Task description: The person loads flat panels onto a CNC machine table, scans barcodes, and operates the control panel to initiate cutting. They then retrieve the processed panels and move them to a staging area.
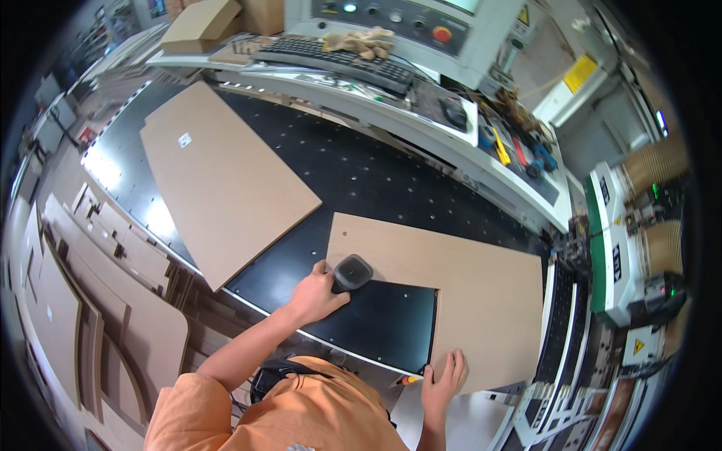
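My left hand (pixel 314 298) is closed around a dark grey handheld barcode scanner (pixel 352 272), whose rounded head is over the notch edge of an L-shaped wood-coloured panel (pixel 489 301). My right hand (pixel 445 378) rests on that panel's near edge, fingers stretched out on the surface and thumb apart beside the inner edge. Close to the thumb is a small yellow-and-orange pointed item (pixel 408 381), partly hidden; I cannot tell whether the thumb touches it. Left of the L-shaped panel, a larger angled panel (pixel 226 180) bears a small white label (pixel 185 140).
Both panels lie on a black perforated machine bed (pixel 376 323). Behind it, a ledge carries a keyboard (pixel 338 62), work gloves (pixel 362 42), a mouse (pixel 453 111) and hand tools (pixel 519 150). Cut boards (pixel 143 301) lean at left; a machine head (pixel 617 248) stands right.
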Motion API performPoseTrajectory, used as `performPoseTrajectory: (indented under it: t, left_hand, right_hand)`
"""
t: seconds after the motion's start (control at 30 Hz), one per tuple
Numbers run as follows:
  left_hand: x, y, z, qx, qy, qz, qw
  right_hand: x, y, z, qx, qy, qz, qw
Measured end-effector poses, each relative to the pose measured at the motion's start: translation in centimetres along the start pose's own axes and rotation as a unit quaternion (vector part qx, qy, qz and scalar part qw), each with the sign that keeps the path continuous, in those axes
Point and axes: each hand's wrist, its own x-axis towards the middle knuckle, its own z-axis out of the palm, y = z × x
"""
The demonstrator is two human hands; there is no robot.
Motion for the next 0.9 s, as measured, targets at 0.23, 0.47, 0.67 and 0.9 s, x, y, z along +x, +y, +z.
performPoseTrajectory:
  t: [0.23, 0.47, 0.67, 0.9]
  left_hand:
    - [4.2, -1.5, -0.3, -0.048, 0.021, -0.003, 0.999]
    - [5.7, -2.2, -1.3, -0.147, 0.015, 0.002, 0.989]
    - [4.1, -0.5, -1.2, -0.124, 0.019, -0.007, 0.992]
    - [3.8, -0.5, -0.9, -0.132, 0.039, -0.038, 0.990]
  right_hand:
    - [-0.1, -0.1, 0.1, -0.022, 0.000, -0.001, 1.000]
    - [0.2, 0.0, 0.1, -0.014, 0.004, -0.014, 1.000]
    - [0.2, -0.4, -0.2, -0.022, 0.007, 0.002, 1.000]
    - [0.5, -0.7, -0.8, -0.025, -0.017, 0.012, 0.999]
